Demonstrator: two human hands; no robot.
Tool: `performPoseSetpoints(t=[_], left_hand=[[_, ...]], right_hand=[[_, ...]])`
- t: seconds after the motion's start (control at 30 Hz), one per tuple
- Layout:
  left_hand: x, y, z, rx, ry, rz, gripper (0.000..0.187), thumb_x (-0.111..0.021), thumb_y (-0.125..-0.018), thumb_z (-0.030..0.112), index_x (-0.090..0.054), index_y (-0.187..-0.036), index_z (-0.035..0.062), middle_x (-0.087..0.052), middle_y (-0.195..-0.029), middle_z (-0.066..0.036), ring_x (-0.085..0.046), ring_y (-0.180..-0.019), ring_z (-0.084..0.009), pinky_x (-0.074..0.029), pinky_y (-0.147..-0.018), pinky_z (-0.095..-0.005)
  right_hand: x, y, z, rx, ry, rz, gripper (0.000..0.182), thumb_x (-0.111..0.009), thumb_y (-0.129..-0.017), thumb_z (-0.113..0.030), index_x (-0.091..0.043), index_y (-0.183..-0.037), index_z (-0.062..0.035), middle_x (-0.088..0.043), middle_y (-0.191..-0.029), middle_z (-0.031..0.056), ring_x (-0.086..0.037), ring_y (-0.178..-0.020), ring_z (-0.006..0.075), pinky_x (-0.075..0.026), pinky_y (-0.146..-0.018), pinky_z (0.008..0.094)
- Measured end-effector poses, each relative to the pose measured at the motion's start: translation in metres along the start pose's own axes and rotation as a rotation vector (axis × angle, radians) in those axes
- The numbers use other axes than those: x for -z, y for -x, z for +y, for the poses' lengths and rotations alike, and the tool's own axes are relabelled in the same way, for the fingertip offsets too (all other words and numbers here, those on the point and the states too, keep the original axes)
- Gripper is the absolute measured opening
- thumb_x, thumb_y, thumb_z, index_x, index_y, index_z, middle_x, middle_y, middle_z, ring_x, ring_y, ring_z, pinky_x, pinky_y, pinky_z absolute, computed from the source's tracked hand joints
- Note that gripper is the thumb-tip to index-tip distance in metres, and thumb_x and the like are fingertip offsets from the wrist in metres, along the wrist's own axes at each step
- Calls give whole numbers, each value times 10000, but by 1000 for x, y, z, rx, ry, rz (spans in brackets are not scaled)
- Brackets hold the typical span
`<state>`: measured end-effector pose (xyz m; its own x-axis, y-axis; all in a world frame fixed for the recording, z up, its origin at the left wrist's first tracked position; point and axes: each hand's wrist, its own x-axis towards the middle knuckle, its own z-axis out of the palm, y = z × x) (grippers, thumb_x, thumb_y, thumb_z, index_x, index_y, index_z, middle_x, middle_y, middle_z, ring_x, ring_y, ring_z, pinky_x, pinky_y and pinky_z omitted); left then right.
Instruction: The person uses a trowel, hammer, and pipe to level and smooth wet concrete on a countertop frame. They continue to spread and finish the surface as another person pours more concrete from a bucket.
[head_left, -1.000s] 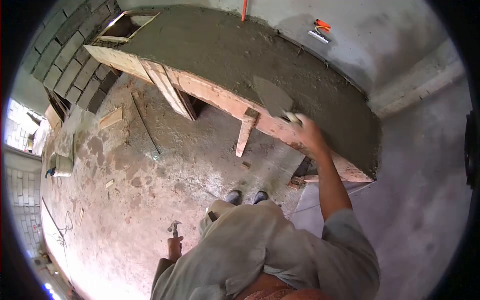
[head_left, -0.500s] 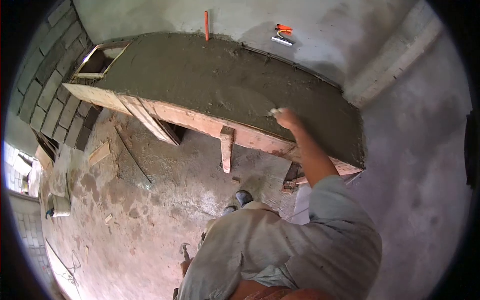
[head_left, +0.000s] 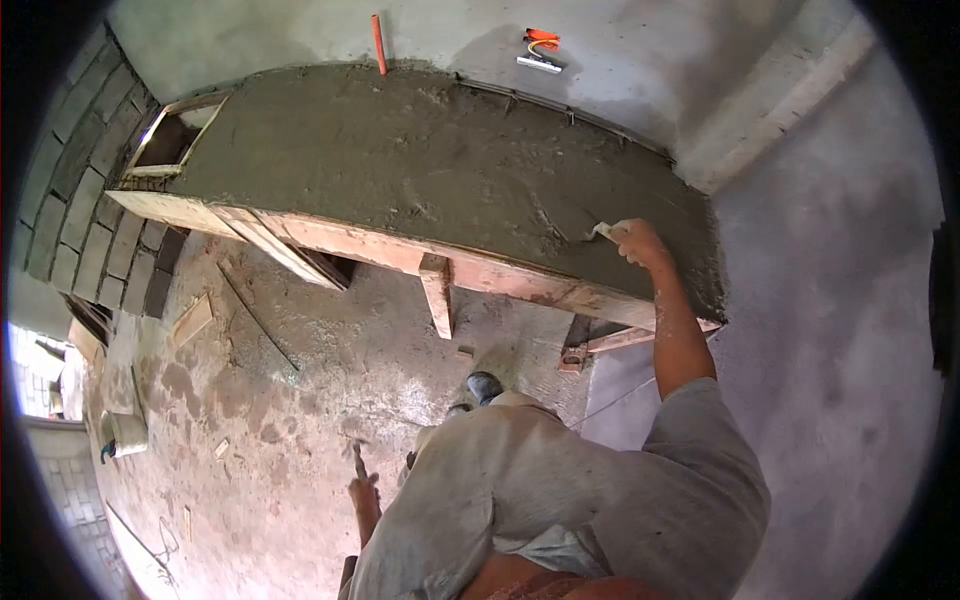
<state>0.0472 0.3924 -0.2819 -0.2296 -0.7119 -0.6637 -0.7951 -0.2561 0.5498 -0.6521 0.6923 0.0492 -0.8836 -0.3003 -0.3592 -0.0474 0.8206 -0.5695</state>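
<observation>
My right hand (head_left: 638, 242) is stretched out over a long slab of wet grey mortar (head_left: 420, 160) and grips the pale handle of a trowel (head_left: 585, 226). The trowel's blade lies flat on the mortar and blends with it. The slab sits in wooden formwork (head_left: 350, 243) held up by a short timber prop (head_left: 437, 295). My left hand (head_left: 362, 492) hangs low beside my hip and holds a hammer (head_left: 356, 462), head pointing away from me.
A square opening (head_left: 172, 140) is framed at the slab's left end. An orange pipe (head_left: 379, 44) stands at the back edge. An orange-handled tool (head_left: 538, 50) lies by the wall. Wood scraps (head_left: 192, 318), a rod (head_left: 258, 318) and a bucket (head_left: 124, 433) lie on the floor.
My right hand has drawn the trowel to the right along the slab's front part. My left hand with the hammer stays low by my side. The view has shifted.
</observation>
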Motion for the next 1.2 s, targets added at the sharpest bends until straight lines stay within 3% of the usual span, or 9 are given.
performPoseSetpoints(t=[0.23, 0.3, 0.4, 0.53, 0.7, 0.83, 0.9, 1.07, 1.2], left_hand=[[-5, -15, 110, -50, 119, -8, 283, -733, -739, 195, -521, -757, 9, -513, -528, -55, -482, -386, -146, -387, -347, -303], [-8, -15, 113, -43, 99, -23, 287, -738, -736, 191, -518, -765, 9, -506, -526, -50, -477, -389, -141, -385, -353, -299], [-13, -9, 100, -64, 82, -57, 295, -748, -733, 189, -518, -753, 7, -507, -526, -51, -477, -387, -143, -386, -352, -302], [-19, 18, 67, 30, -43, -86, 284, -750, -733, 177, -523, -737, 4, -508, -527, -51, -478, -386, -147, -382, -347, -309], [-19, 50, 42, 121, -181, -104, 274, -744, -737, 169, -526, -733, 3, -512, -529, -55, -480, -386, -150, -378, -344, -309], [-18, 58, 31, 159, -196, -115, 271, -743, -738, 167, -527, -734, 3, -514, -530, -56, -481, -386, -151, -377, -344, -308], [-19, 61, 28, 171, -177, -114, 270, -742, -738, 166, -527, -734, 3, -515, -530, -57, -482, -386, -152, -376, -343, -308], [-10, 65, 26, 212, -84, -90, 267, -741, -739, 164, -528, -735, 2, -517, -531, -59, -483, -386, -153, -374, -342, -307], [-13, 56, 41, 236, -5, -82, 265, -739, -739, 163, -529, -735, 2, -518, -532, -60, -484, -386, -154, -373, -342, -306]], right_hand=[[-2, -34, 2, 155, 110, 367, 406, -565, -898, -367, -637, -1078, -10, -568, -634, 78, -524, -493, 143, -432, -489, 327], [2, -20, -27, 36, 124, 343, 383, -480, -931, -347, -633, -1066, -23, -651, -967, 194, -620, -889, 368, -466, -780, 442], [-14, -13, -22, 152, 347, 290, 406, -461, -935, -371, -630, -1077, -31, -642, -1016, 199, -604, -936, 397, -461, -815, 470], [-14, -14, -14, 41, 501, 176, 394, -468, -936, -365, -622, -1100, -42, -634, -1052, 198, -603, -965, 384, -463, -834, 460], [4, -18, -5, 205, 202, 537, 422, -482, -926, -365, -605, -1168, -41, -630, -1094, 193, -589, -1019, 377, -453, -851, 437], [-19, -2, -21, 134, 113, 463, 436, -450, -940, -377, -598, -1172, -39, -638, -1072, 196, -596, -998, 382, -455, -848, 444], [-32, -10, -11, 143, 628, 328, 443, -434, -944, -374, -594, -1168, -26, -640, -1056, 204, -600, -989, 383, -458, -847, 452], [-21, -49, 11, 27, 440, 335, 417, -427, -946, -385, -606, -1163, -78, -619, -1099, 214, -575, -1032, 402, -455, -859, 457], [-23, -13, -19, 294, 272, 476, 409, -439, -944, -381, -619, -1132, -66, -630, -1081, 198, -590, -1012, 393, -465, -854, 454]])
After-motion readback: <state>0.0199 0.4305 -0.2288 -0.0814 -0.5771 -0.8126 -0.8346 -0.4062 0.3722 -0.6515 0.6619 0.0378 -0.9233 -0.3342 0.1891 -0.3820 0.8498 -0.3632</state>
